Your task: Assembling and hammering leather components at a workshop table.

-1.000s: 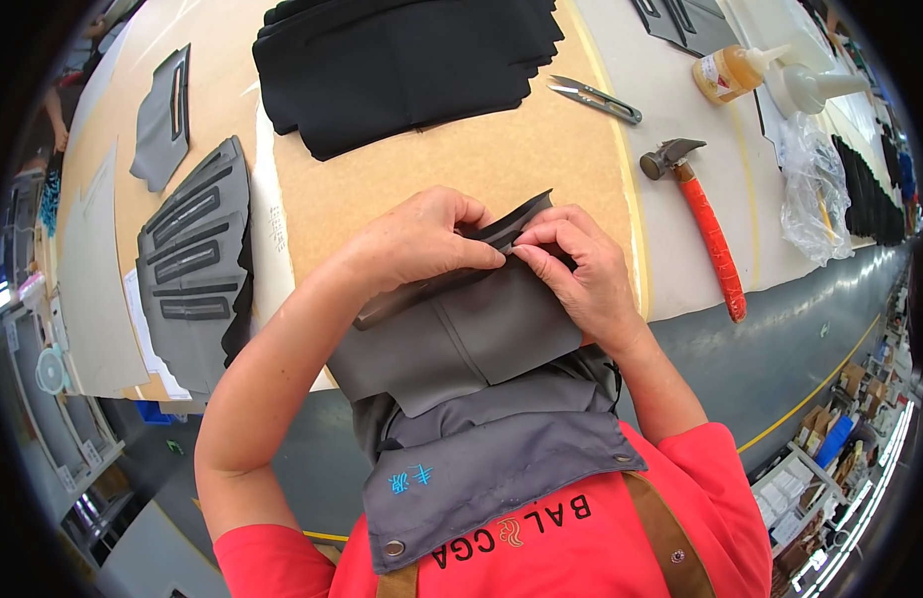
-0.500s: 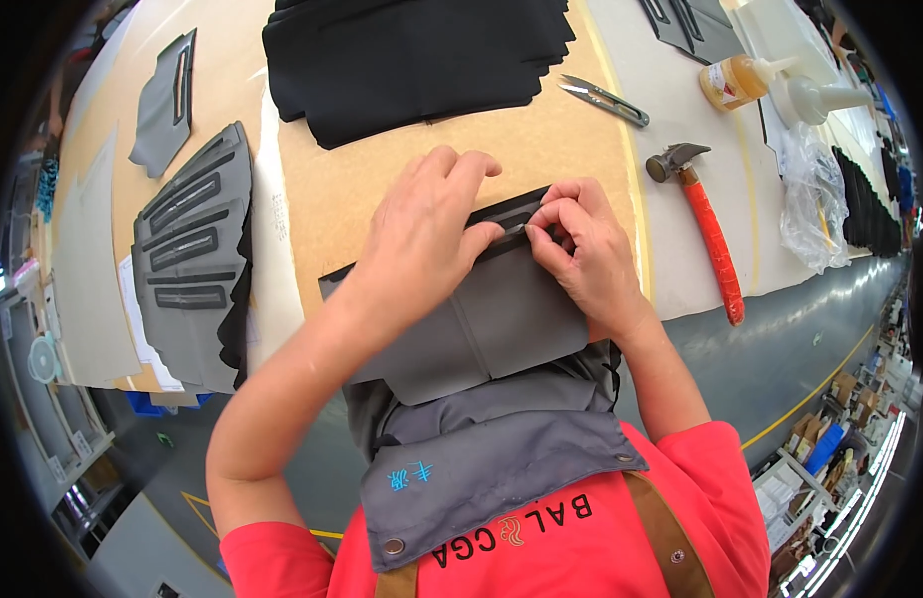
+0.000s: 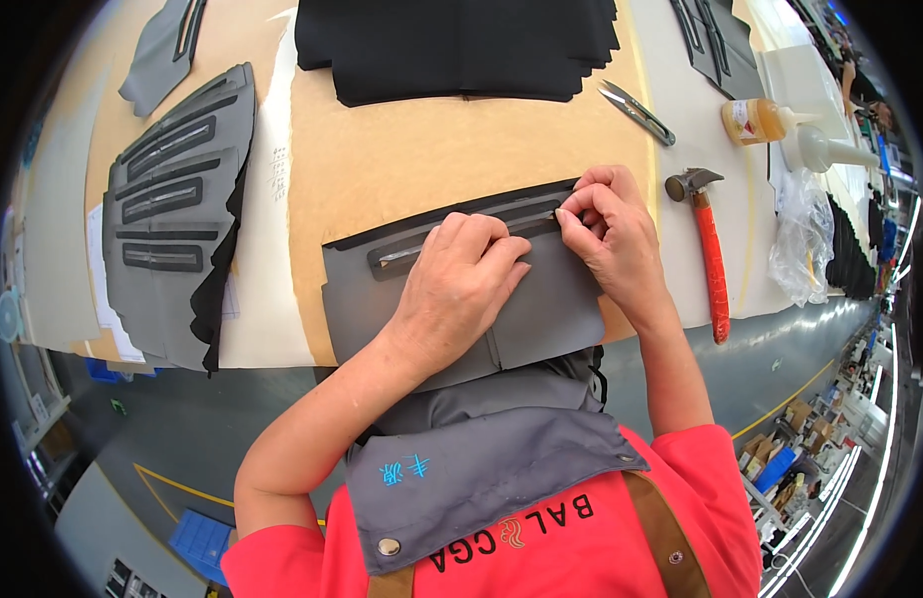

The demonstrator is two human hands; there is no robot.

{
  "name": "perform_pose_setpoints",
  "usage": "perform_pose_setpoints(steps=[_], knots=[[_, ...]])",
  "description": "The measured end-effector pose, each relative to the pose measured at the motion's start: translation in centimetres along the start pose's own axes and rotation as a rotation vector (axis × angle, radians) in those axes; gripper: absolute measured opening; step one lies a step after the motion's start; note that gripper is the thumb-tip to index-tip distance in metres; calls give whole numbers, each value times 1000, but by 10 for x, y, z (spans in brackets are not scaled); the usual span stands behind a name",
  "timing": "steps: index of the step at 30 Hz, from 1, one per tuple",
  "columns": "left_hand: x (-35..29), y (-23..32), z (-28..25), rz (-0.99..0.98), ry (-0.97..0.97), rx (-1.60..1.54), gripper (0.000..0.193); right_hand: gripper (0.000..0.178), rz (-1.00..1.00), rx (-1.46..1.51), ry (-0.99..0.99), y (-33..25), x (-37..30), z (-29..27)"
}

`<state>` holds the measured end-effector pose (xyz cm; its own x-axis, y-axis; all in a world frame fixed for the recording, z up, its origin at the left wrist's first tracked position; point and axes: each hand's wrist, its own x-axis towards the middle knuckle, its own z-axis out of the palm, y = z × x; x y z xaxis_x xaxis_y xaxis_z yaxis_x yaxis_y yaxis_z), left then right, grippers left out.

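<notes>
Lowered since earlier, the left hand (image 3: pixel 451 289) partly covers the rightward-rising slot (image 3: pixel 536 216) of the grey panel (image 3: pixel 556 299) mid-frame, grip unclear; the right hand (image 3: pixel 613 234) pinches at its right end.

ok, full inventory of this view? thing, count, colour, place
Worked panel: 1, grey, centre
Panel stack: 1, black, top
Slotted panels: several, grey, left
Loose panel: 1, grey, upper left
Slotted pieces: uncounted, grey, upper right
Snips: 1, dark, right of stack
Hammer: 1, red-handled, right
Filled bottle: 1, amber, upper right
Pale bottle: 1, whitish, beside it
Bag: 1, clear, right
Dark pieces: several, black, far right
Table: 1, tan/pale, centre
Bin: 1, blue, lower left
Background goods: uncounted, mixed, lower right
Apron: 1, grey, lower centre
Shirt: 1, red, bottom
Left grip: 1, bare, over panel
Right grip: 1, bare, at slot end
</notes>
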<state>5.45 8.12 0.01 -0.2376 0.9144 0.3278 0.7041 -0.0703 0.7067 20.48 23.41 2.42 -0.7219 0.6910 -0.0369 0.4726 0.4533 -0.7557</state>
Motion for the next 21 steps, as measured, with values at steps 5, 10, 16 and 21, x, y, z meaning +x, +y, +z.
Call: perform_pose_setpoints(steps=[5, 10, 16, 21], knots=[[-1, -1, 2, 12, 10, -7, 26, 9, -33, -52, 16, 4, 0, 0], [0, -1, 3, 27, 9, 4, 26, 20, 50, -80, -32, 2, 5, -10], [6, -12, -5, 140, -22, 34, 24, 20, 345, 340, -101, 9, 16, -21], [-9, 3, -20, 185, -73, 107, 23, 14, 58, 87, 115, -19, -3, -25]])
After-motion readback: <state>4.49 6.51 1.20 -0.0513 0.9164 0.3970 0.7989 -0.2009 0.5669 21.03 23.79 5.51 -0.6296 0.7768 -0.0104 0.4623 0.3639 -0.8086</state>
